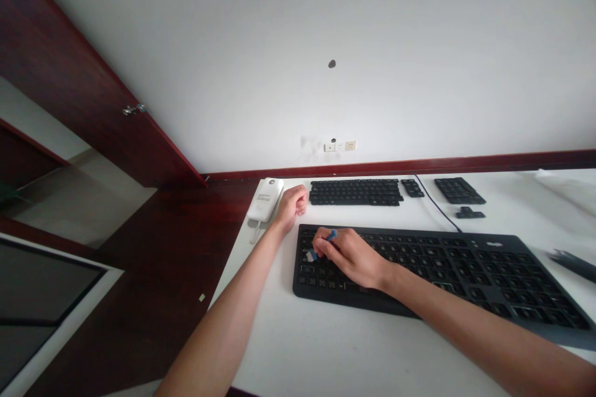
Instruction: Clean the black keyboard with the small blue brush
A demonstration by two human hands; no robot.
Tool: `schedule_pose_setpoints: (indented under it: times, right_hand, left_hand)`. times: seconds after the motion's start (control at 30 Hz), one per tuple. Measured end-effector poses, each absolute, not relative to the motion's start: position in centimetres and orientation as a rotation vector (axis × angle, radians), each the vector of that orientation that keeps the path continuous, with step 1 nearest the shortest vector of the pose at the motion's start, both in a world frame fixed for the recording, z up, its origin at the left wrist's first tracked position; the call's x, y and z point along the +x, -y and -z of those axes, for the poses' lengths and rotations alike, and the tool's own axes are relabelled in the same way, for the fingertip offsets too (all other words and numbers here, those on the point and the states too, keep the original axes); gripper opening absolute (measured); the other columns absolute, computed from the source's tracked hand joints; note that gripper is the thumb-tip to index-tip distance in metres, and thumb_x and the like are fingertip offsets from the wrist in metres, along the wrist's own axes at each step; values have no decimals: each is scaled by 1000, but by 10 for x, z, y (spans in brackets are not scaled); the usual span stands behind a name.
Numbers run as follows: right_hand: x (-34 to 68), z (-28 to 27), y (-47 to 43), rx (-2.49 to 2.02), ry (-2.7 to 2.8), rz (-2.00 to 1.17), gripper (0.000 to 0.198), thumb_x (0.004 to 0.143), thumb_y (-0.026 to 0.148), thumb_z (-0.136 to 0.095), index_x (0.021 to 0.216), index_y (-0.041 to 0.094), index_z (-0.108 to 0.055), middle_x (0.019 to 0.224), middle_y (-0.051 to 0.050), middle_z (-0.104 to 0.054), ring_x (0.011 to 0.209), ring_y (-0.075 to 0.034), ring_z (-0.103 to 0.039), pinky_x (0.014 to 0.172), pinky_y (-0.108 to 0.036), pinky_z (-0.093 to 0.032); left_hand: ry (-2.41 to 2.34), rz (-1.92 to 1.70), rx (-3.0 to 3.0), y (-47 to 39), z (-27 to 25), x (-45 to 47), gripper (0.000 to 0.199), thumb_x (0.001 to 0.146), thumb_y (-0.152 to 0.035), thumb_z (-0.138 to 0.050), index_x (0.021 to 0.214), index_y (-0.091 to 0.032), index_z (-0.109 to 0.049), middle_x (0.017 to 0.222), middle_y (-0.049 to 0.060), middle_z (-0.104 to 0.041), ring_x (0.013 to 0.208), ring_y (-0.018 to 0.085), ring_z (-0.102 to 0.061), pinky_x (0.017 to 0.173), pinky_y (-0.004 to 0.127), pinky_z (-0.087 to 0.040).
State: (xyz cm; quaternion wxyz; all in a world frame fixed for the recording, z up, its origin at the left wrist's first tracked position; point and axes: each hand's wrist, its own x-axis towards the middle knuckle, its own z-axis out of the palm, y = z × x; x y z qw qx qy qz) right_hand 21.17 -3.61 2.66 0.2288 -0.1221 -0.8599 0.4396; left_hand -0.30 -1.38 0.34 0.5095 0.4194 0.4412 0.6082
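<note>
My right hand (351, 254) is closed around a small blue brush (313, 255), whose pale bristles point down at the left end of a black keyboard base (496, 240). The base's keycaps are off, so its bare key sockets show. My left hand (293, 205) rests in a loose fist on the table, between a white power bank (267, 200) and a block of removed black keycaps (354, 192). Whether anything is inside that fist is hidden.
More keycaps lie in groups: a small block (412, 188), a number pad block (459, 190) and arrow keys (470, 213). A black cable (435, 203) crosses the white table (316, 347). At right are a dark object (575, 264) and a whitish sheet (570, 189).
</note>
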Motion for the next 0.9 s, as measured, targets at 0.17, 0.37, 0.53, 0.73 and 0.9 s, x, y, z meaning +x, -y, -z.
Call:
schedule_pose_setpoints:
  times: [0.17, 0.37, 0.53, 0.73, 0.9]
  right_hand:
    - [212, -26, 36, -321, 2266, -1282, 41, 112, 34, -34, 82, 20, -58, 82, -3, -64, 73, -15, -58, 75, -28, -45]
    - [212, -23, 34, -302, 2381, -1228, 34, 109, 25, -35, 80, 21, -53, 82, -2, -62, 72, -16, -56, 75, -29, -43]
    - [212, -21, 33, -313, 2371, -1224, 30, 106, 19, -37, 79, 21, -50, 77, 0, -59, 71, -16, -55, 74, -30, -43]
    - [211, -21, 33, -367, 2399, -1224, 31, 106, 19, -38, 77, 21, -49, 77, 0, -59, 70, -15, -55, 73, -29, -43]
    - [211, -21, 32, -369, 2394, -1219, 29, 105, 18, -39, 79, 21, -50, 76, 0, -59, 70, -15, -55, 73, -28, -43]
  left_hand:
    - [-1072, -1467, 1002, 14, -5, -3, 35, 84, -36, -66, 65, -20, -41, 50, -11, -23, 43, 5, -18, 44, 22, -16]
    - [-1070, -1464, 1014, 14, -6, -2, 36, 84, -36, -66, 64, -20, -40, 50, -10, -24, 43, 5, -19, 44, 22, -16]
    - [-1072, -1461, 1005, 14, -6, -1, 36, 83, -35, -66, 64, -21, -39, 49, -10, -24, 42, 5, -19, 43, 22, -15]
    - [-1065, -1469, 993, 14, -7, 0, 37, 82, -35, -67, 63, -21, -39, 49, -10, -24, 42, 4, -19, 43, 22, -15]
    - [-1073, -1466, 995, 14, -6, 0, 39, 82, -37, -68, 63, -20, -38, 49, -10, -24, 42, 4, -19, 44, 22, -16]
